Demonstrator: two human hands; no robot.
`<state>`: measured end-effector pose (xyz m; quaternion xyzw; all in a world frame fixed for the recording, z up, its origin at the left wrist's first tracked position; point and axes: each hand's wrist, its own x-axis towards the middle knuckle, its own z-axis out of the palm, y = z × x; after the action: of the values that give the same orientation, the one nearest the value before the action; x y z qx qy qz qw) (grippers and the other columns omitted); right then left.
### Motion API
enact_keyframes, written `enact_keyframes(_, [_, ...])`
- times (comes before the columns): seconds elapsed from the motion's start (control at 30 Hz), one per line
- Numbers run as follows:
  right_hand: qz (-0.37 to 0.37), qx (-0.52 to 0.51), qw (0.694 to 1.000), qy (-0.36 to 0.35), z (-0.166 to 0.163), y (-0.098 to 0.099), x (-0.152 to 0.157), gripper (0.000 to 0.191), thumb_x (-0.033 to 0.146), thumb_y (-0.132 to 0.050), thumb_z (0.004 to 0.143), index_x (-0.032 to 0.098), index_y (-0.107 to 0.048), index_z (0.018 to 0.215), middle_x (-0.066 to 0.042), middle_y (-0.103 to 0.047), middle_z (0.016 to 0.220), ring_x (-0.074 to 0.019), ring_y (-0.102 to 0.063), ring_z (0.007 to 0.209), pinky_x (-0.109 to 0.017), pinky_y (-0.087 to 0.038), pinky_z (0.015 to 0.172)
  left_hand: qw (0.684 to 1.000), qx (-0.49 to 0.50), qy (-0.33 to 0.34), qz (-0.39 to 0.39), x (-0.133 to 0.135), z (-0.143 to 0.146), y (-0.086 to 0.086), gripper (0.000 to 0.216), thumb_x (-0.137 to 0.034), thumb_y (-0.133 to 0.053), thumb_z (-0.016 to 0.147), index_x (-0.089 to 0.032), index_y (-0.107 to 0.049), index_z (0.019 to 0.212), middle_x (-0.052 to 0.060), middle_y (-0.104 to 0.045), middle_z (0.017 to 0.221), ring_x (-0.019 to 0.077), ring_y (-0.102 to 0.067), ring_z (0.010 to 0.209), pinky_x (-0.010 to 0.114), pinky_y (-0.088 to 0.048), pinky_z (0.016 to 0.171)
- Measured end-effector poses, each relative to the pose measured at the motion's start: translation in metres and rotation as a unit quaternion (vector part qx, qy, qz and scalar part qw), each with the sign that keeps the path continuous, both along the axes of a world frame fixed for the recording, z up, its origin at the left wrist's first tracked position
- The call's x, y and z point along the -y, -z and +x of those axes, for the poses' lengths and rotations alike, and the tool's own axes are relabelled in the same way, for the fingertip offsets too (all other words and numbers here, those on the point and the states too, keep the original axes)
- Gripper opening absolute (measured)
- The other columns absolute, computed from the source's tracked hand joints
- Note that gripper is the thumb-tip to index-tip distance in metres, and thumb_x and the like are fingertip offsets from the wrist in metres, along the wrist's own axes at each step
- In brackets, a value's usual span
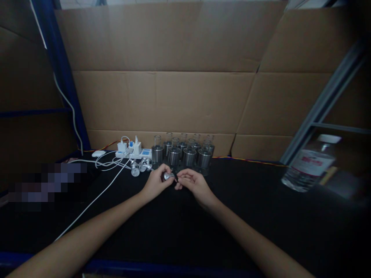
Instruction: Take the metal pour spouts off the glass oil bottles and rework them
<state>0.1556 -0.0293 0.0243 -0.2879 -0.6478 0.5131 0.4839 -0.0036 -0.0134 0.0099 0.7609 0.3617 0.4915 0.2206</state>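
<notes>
My left hand (pixel 157 183) is closed round a small silver metal fitting (pixel 167 176) with a round end. Close beside it, my right hand (pixel 194 184) pinches a small dark piece (pixel 175 177) at the fitting's end; its exact kind is too small to make out. Both hands are above the black tabletop (pixel 174 227), just in front of several metal-banded cylinders (pixel 189 156) with clear glass necks. More silver fittings (pixel 135 170) of a similar look lie to the left of my left hand.
A white power strip (pixel 146 153) with plugged-in chargers (pixel 122 146) and tangled white cables (pixel 108 162) sits at the back left. On the right stands a large clear bottle (pixel 308 166). Cardboard panels (pixel 162 100) close off the back, between a blue post (pixel 62 65) and a grey one.
</notes>
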Motion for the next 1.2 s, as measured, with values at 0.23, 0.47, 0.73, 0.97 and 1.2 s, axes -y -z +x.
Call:
enact_keyframes(0.23, [-0.042,-0.023,0.999,-0.02,-0.0037,-0.0007,0.0052,0.015,0.022,-0.059,0.068,0.015,-0.052,0.078,0.0,-0.061,0.059,-0.0116,-0.057,0.056,-0.025,-0.04,0.056,0.998,-0.054,0.023,0.028,0.0063,0.0005,-0.0045,0.004,-0.019,-0.045,0.075,-0.016,-0.045,0.072,-0.003,-0.051,0.067,0.0087,-0.048,0.062,0.019,-0.035,0.059])
enact_keyframes(0.47, [-0.045,-0.014,0.999,-0.008,-0.0027,-0.0018,0.0057,0.013,0.02,-0.059,0.067,0.014,-0.055,0.078,0.001,-0.059,0.056,-0.0099,-0.054,0.054,-0.025,-0.039,0.058,0.997,-0.066,0.018,0.033,0.0062,0.001,-0.0031,0.01,-0.014,-0.044,0.074,-0.017,-0.041,0.082,-0.003,-0.047,0.069,0.0091,-0.048,0.063,0.02,-0.036,0.06])
enact_keyframes(0.73, [-0.031,-0.01,0.999,0.022,0.0013,0.0036,-0.0007,0.011,0.02,-0.055,0.07,0.015,-0.06,0.078,0.002,-0.055,0.055,-0.0085,-0.049,0.054,-0.024,-0.036,0.057,0.989,-0.077,0.067,0.107,0.0069,0.0024,-0.0037,0.02,-0.004,-0.038,0.072,-0.017,-0.039,0.088,0.006,-0.044,0.096,0.0159,-0.043,0.094,0.031,-0.036,0.083])
enact_keyframes(0.97, [-0.06,-0.053,0.996,0.032,0.003,0.0003,-0.0007,0.01,0.021,-0.057,0.069,0.016,-0.06,0.076,0.002,-0.053,0.058,-0.0078,-0.047,0.055,-0.023,-0.036,0.057,0.983,-0.117,0.079,0.118,0.0043,0.001,-0.0006,0.019,-0.013,-0.04,0.08,-0.018,-0.051,0.095,0.008,-0.035,0.11,0.0161,-0.043,0.097,0.032,-0.036,0.088])
enact_keyframes(1.2, [-0.093,-0.101,0.99,0.035,0.0028,-0.0039,0.0016,0.013,0.022,-0.062,0.065,0.017,-0.059,0.076,0.003,-0.053,0.059,-0.0068,-0.048,0.056,-0.022,-0.039,0.059,0.974,-0.162,0.03,0.158,0.0054,-0.0007,-0.0024,0.013,-0.024,-0.051,0.077,-0.02,-0.062,0.081,0.004,-0.044,0.083,0.0158,-0.043,0.084,0.028,-0.038,0.073])
